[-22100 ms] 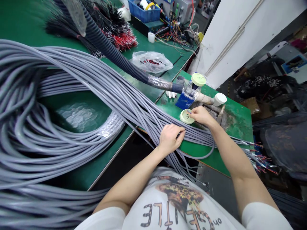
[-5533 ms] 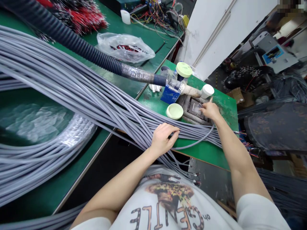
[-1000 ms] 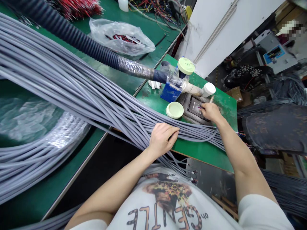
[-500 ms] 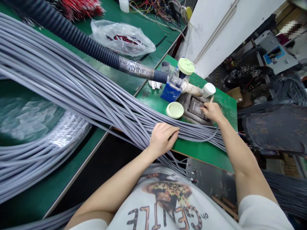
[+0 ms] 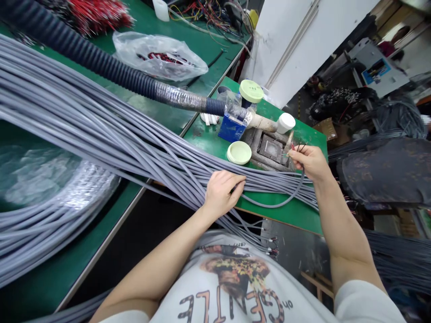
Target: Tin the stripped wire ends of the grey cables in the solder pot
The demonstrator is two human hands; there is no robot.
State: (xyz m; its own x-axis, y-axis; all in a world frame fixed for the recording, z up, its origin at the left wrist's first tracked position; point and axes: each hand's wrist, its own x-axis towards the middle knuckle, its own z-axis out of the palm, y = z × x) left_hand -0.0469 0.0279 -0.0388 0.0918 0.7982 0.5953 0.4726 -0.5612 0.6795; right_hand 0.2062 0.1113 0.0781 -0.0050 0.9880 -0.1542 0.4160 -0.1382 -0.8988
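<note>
My right hand (image 5: 312, 163) pinches the end of a grey cable (image 5: 285, 204), whose thin red and dark wires fan out past the fingertips. Just left of those wires is a solder pot (image 5: 269, 148) with a dull square surface and a crusted rim. The held cable loops down and back toward my left hand (image 5: 221, 192). That hand lies closed over a thick bundle of grey cables (image 5: 158, 154), its thumb and fingers together; how many cables it grips is hidden.
An open pale-green tub (image 5: 239, 153), a white cup (image 5: 286, 122) and a blue box (image 5: 232, 127) surround the pot. A dark corrugated hose (image 5: 114, 65) reaches over the bench to it. A plastic bag (image 5: 161, 56) lies behind. A wrapped cable coil (image 5: 81, 193) is at left.
My right hand has drawn back to the right from the pot, so the cable's wire ends now show. My left hand stays on the bundle. The view has shifted slightly.
</note>
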